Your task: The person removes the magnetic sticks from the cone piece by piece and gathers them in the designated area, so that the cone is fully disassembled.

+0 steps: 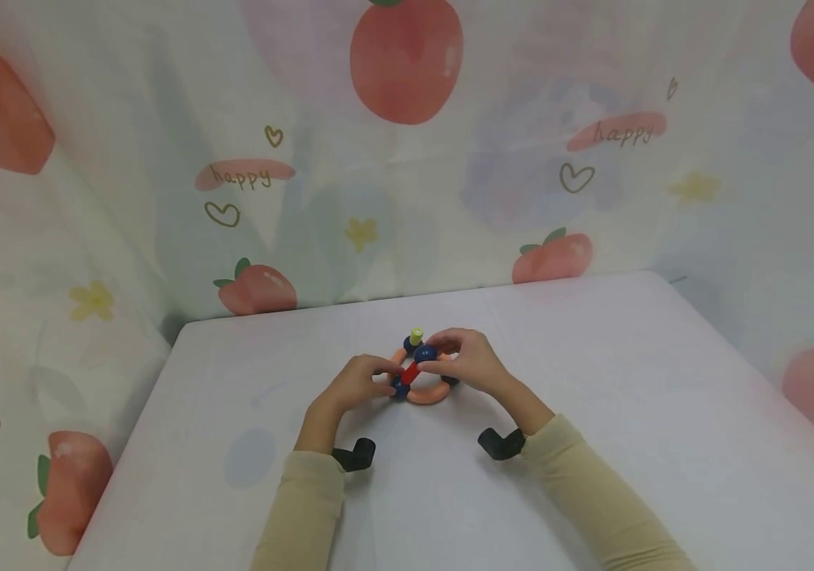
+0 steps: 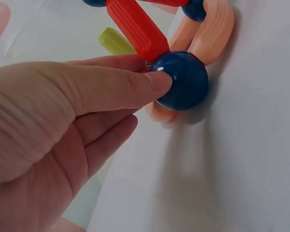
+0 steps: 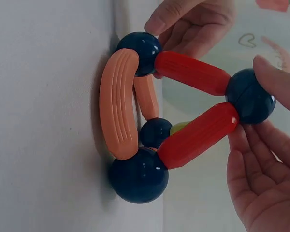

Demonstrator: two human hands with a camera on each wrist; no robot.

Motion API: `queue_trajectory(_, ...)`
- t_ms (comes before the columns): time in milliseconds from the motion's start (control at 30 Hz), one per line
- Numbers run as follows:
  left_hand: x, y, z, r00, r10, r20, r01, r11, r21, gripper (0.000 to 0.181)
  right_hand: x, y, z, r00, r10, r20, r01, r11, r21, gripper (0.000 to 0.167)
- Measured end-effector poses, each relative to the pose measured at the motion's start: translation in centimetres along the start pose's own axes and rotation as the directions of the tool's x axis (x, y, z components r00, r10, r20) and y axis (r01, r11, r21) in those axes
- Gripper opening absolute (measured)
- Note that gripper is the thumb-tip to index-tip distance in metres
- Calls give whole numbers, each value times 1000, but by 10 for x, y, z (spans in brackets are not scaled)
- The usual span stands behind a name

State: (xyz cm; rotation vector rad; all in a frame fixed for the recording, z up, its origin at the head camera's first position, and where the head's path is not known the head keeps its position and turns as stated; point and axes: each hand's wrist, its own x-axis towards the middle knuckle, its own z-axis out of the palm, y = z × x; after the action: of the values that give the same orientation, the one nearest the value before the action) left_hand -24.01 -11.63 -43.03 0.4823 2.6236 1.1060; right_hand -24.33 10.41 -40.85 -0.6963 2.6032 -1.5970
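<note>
Blue balls [image 1: 425,354] sat pinched in left hand [image 1: 357,384], at the peach ring's [image 1: 426,396] eight o'clock, and right hand [image 1: 476,361], at twelve, steady fingers [image 2: 113,140] seeming best for keeping red rods [image 3: 193,72] seated.

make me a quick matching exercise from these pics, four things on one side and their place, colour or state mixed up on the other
Things:
1. left hand
2. right hand
3. yellow-green rod
4. curved pieces

Place, colour or state:
A. peach-orange
B. gripping the raised blue ball where two red rods meet
C. pinching a low blue ball that joins a single red rod
D. sticking up from the far blue ball

Right pairs: 1-C, 2-B, 3-D, 4-A
</note>
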Motion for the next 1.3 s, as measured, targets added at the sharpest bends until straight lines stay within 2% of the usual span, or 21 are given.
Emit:
queue_trajectory(133, 0, 3, 2, 999, 2, -35, -5, 997, -76, 33, 2, -1, 1, 1000, 26, 3, -26, 1000, -16, 38)
queue_trajectory(267, 2, 7, 12, 993, 17, -116, -33, 989, -143, 37, 3, 1, 1, 1000, 17, 22, -17, 1000, 2, 39)
queue_trajectory(433, 6, 5, 23, 977, 59, -206, -92, 984, -154, 32, 4, 1, 1, 996, -33, 83, 29, 998, 52, 41)
queue_trajectory(600, 7, 5, 29, 965, 102, -240, -138, 980, -140, 30, -2, -20, -2, 989, -98, 111, 96, 995, 26, 35)
queue_trajectory(733, 9, 3, 30, 957, 132, -258, -167, 979, -118, 30, -7, -36, -6, 986, -115, 117, 117, 993, -12, 33)
queue_trajectory(933, 10, 1, 27, 955, 103, -280, -141, 983, -120, 30, -9, -42, -15, 996, -62, 58, 65, 996, -55, 32)
queue_trajectory(1067, 10, -2, 26, 956, 97, -278, -141, 979, -144, 31, -8, -38, -16, 996, -56, 65, 58, 998, -33, 35)
queue_trajectory(1167, 9, -6, 26, 956, 56, -288, -123, 968, -217, 33, -4, -23, -12, 997, -62, 51, 62, 998, -1, 36)
queue_trajectory(1300, 8, -8, 27, 949, 4, -315, -102, 951, -293, 36, -1, 2, -11, 997, -77, 9, 77, 997, 7, 37)
